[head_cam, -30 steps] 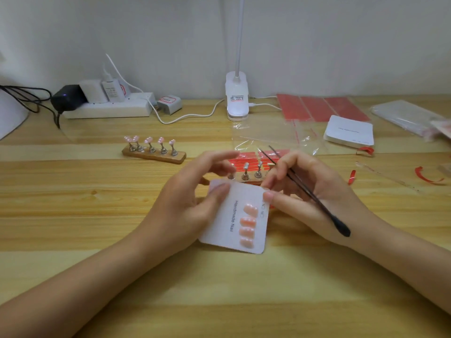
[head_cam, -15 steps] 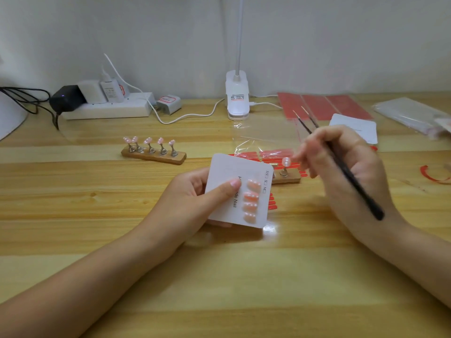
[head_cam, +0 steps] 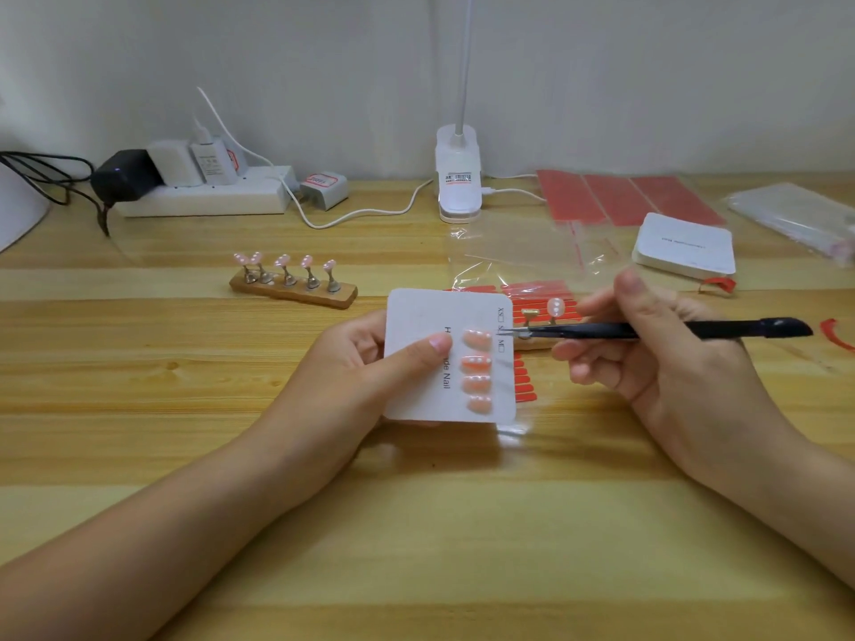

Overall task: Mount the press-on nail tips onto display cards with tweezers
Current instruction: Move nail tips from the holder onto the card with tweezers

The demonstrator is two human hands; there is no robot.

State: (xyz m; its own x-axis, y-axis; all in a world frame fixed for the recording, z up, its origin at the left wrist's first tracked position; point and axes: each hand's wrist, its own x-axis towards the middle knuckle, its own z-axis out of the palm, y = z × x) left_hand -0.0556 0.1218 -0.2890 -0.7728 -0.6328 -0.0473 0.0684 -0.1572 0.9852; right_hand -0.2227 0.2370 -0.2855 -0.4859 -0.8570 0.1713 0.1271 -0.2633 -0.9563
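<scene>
My left hand (head_cam: 370, 363) grips a white display card (head_cam: 430, 316), thumb on its face. Several pink nail tips (head_cam: 476, 370) sit in a column on the card. My right hand (head_cam: 657, 358) holds black tweezers (head_cam: 647, 329) level, their points at the card's right edge beside the top tip. Behind the tweezers a wooden holder (head_cam: 539, 342) carries one pink nail tip (head_cam: 555, 308) on a metal stand. A second wooden holder (head_cam: 296, 291) at the left carries several pink tips.
Red adhesive strips (head_cam: 525, 386) lie under the card. A stack of blank cards (head_cam: 684, 245), clear bags (head_cam: 513, 252), red sheets (head_cam: 620, 198), a lamp clip (head_cam: 458, 178) and a power strip (head_cam: 203, 198) stand along the back of the wooden table (head_cam: 416, 525).
My right hand turned the tweezers from pointing up and back to lying level, points now at the card's right edge. The card rose slightly off the table in my left hand.
</scene>
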